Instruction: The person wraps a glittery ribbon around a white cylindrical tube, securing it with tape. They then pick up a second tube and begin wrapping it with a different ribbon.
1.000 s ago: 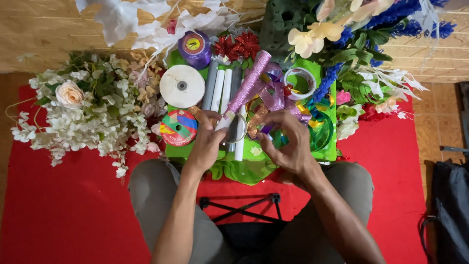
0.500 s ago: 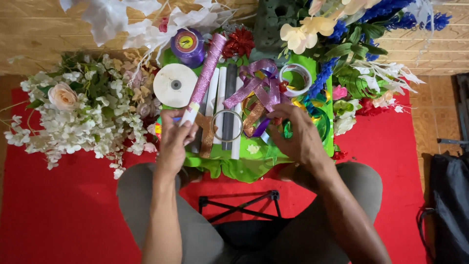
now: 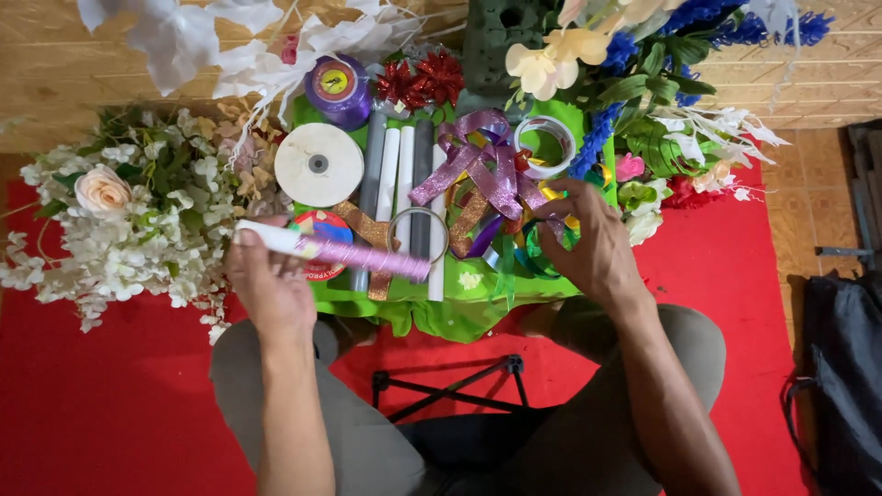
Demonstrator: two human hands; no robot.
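Over the green-draped desk (image 3: pixel 432 317), holding level a pink glitter roll (image 3: pixel 335 250) in the left hand (image 3: pixel 268 287), fingers closing round its white end and keeping the long body clear of the clutter beneath. Hovering crosswise above a round multicoloured tape disc (image 3: pixel 323 230) and a gold glitter strip (image 3: pixel 367 237), not resting on either. Reaching with the right hand (image 3: pixel 595 250) into a tangle of purple ribbon (image 3: pixel 482 170) and green and gold curls; fingers bending narrow into the loops, though whether pinching a strand or merely touching cannot be told. Lying side by side at centre, grey and white tubes (image 3: pixel 404 174), apparently sorted lengthwise for easy picking, with a clear tape ring (image 3: pixel 418 234) across them. Standing behind, a white ribbon spool (image 3: pixel 319 164) and a purple spool (image 3: pixel 340 87). Flanking the desk on the red floor mat (image 3: pixel 101 404), white artificial flowers (image 3: pixel 129 220) to the left and blue and cream blooms (image 3: pixel 643 64) to the right, seemingly banked within arm's reach.
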